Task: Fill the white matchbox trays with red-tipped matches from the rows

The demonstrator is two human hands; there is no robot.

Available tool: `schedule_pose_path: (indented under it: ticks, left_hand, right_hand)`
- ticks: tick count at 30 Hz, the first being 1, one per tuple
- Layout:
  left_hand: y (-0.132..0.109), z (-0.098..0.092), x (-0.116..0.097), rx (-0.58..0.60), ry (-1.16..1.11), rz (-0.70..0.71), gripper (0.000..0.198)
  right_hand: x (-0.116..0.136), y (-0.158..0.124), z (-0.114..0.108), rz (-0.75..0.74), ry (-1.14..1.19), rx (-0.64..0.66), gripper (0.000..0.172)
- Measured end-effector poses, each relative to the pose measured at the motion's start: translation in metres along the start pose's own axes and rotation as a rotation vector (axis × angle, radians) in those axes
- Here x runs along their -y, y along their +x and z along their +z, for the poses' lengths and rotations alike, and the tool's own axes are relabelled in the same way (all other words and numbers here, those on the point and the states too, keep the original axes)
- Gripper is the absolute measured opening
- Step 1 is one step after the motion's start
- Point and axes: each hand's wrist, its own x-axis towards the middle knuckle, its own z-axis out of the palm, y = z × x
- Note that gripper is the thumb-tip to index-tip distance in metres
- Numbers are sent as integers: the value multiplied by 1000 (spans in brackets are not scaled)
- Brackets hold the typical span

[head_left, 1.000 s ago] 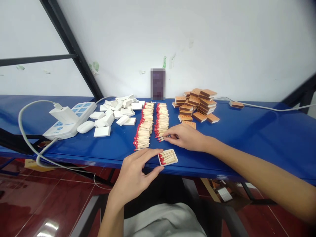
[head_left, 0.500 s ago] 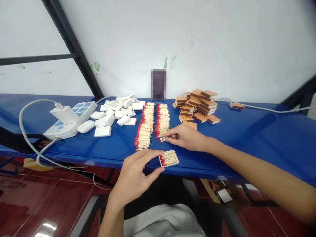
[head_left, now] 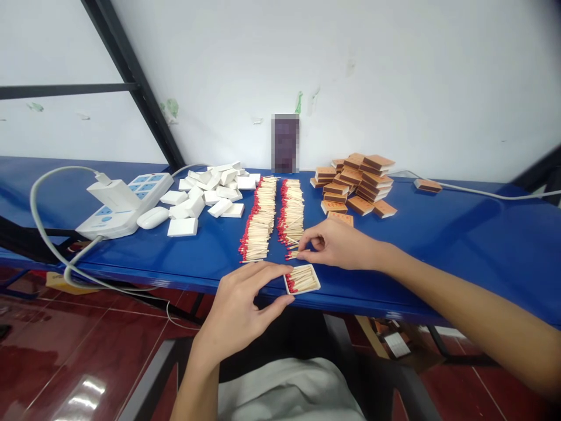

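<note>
So, closest in, the left hand (head_left: pixel 243 301) sits at the front edge of the blue table (head_left: pixel 460 245). Its thumb and forefinger are closed lightly on the left end of a small white tray (head_left: pixel 303 279), which is partly filled with red-tipped matches, heads pointing left. Just behind that, the right hand (head_left: pixel 339 245) has its fingers curled in, pinching a few loose matches (head_left: pixel 292 254) at the near end of the right-hand match row (head_left: pixel 291 207). A second match row (head_left: pixel 259 219) runs alongside on the left, with a strip of bare table between the two. Further back on the left there's a heap of empty white trays (head_left: pixel 210 196), then a white earbud case (head_left: pixel 152 217) and a power strip (head_left: pixel 127 202). Back right is a stack of brown box sleeves (head_left: pixel 357 184), plus one stray sleeve (head_left: pixel 427 185) well apart, near the wall.
</note>
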Motion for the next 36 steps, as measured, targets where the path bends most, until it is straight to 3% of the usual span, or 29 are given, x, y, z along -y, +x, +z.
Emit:
schedule_pose_path:
  ticks: [5,14,30,36]
  left_hand:
    - [0,-1,-1,1,-6,-3,27]
    - [-1,0,0,8,-18,2,27]
    - [0,0,2,18,-23,7,26]
    - [-1,0,1,14,-31,-2,28]
  right_hand:
    - [0,-1,0,-26,19,4,21]
    - [-4,-1,0,-91,3,-5,20]
    - [-5,-1,1,-70,28,-13,25]
    - [-8,1,2,-85,-57,-157,22]
